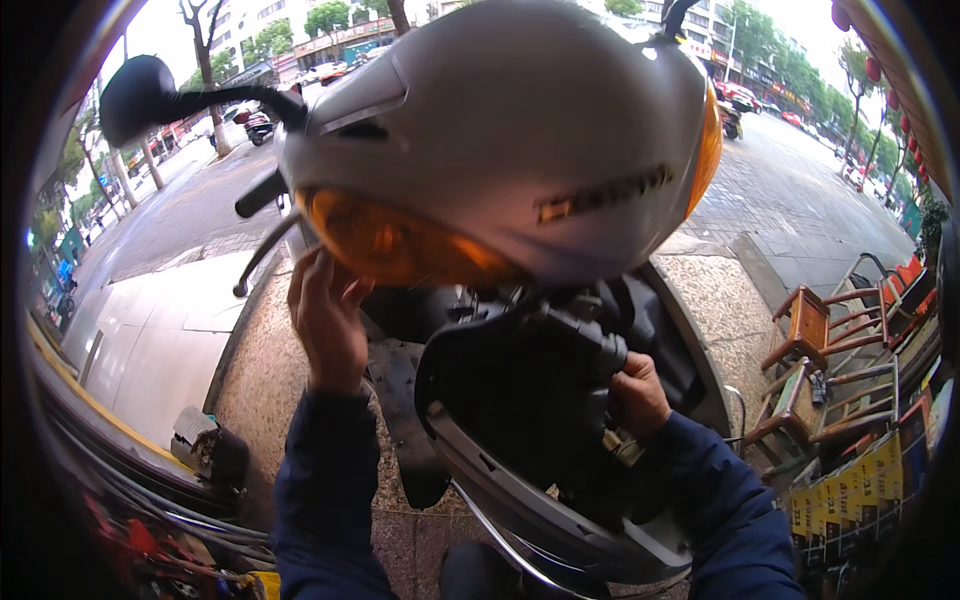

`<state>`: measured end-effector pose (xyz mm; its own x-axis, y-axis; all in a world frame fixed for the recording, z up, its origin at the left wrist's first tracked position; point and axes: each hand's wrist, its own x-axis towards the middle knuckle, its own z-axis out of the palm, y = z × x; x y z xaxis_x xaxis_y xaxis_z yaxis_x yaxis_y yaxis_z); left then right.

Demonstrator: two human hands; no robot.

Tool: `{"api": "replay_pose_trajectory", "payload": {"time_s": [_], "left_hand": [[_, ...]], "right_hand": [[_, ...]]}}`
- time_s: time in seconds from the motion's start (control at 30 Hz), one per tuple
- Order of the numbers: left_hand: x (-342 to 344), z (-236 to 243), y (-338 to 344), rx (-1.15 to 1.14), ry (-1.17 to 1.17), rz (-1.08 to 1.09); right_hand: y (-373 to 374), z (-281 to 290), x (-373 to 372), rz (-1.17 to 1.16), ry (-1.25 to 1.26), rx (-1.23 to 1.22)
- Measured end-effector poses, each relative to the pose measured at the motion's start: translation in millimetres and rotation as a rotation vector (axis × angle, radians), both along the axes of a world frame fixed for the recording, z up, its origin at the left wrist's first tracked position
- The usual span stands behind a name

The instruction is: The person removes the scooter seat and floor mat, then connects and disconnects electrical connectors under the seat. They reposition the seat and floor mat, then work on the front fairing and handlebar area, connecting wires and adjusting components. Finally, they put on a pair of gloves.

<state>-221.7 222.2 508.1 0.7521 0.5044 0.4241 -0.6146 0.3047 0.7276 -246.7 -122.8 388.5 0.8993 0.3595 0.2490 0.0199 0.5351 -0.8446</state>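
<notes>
A silver-grey scooter headlight cover with amber lenses fills the upper middle, tilted above the opened front body. My left hand has its fingers curled at the cover's lower left edge, beside the amber lens. Beneath the cover, my right hand is closed on a dark cylindrical part whose exact kind is unclear. Around it lies the dark, open inside of the front body, with wiring partly in shadow. A grey body panel runs below, nearest me.
A black mirror and brake lever stick out at left. Wooden chairs stand at right, near yellow-labelled boxes. Cables and tools lie at lower left, beside a dark bin. A paved street lies beyond.
</notes>
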Motion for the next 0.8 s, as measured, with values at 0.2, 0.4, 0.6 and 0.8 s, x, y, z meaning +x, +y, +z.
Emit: {"api": "replay_pose_trajectory", "payload": {"time_s": [0.2, 0.4, 0.6, 0.8], "left_hand": [[-64.0, 71.5, 18.6, 0.437, 0.029, 0.089], [-79.5, 129.0, 65.4, 0.471, 0.225, 0.174], [-131.2, 96.0, 40.4, 0.288, 0.546, -0.005], [-218.2, 65.2, 2.8, 0.159, 0.909, -0.228]], "right_hand": [[-18.2, 50.2, -12.5, -0.294, 0.079, -0.531], [-22.4, 287.7, 6.3, -0.855, -0.671, -0.920], [43.2, 456.2, 166.5, -0.622, -0.792, -1.610], [62.5, 451.9, 224.1, -0.061, -0.254, -2.194]]}}
